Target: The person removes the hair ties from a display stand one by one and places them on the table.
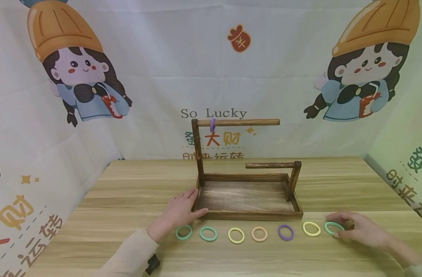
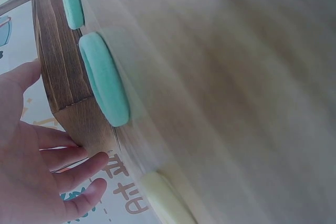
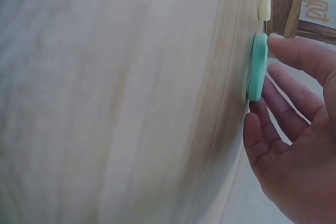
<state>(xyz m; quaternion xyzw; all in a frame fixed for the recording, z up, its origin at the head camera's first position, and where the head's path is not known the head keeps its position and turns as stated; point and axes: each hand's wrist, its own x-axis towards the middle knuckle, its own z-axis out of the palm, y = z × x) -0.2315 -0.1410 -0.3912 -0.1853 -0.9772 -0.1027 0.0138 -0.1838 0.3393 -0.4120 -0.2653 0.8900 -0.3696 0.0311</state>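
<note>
A dark wooden tray (image 1: 250,216) carries two posts with horizontal rods. My left hand (image 1: 178,211) rests at its left front corner, fingers spread along the end wall and thumb on the front edge. At the far right of a row of rings, a green ring (image 1: 334,228) lies between the thumb and fingers of my right hand (image 1: 361,229). In the right wrist view this green ring (image 3: 256,67) sits low at the tabletop, with fingertips at its edge. Around the taller rod (image 1: 247,122) hangs a purple ring (image 1: 212,125).
Along the tray's front lie two more green rings, one a green ring (image 1: 208,234), a yellow ring (image 1: 236,236), an orange ring (image 1: 259,234), a purple ring (image 1: 286,232) and another yellow ring (image 1: 311,229). The shorter rod (image 1: 269,166) points left. A printed cloth (image 1: 283,69) hangs behind.
</note>
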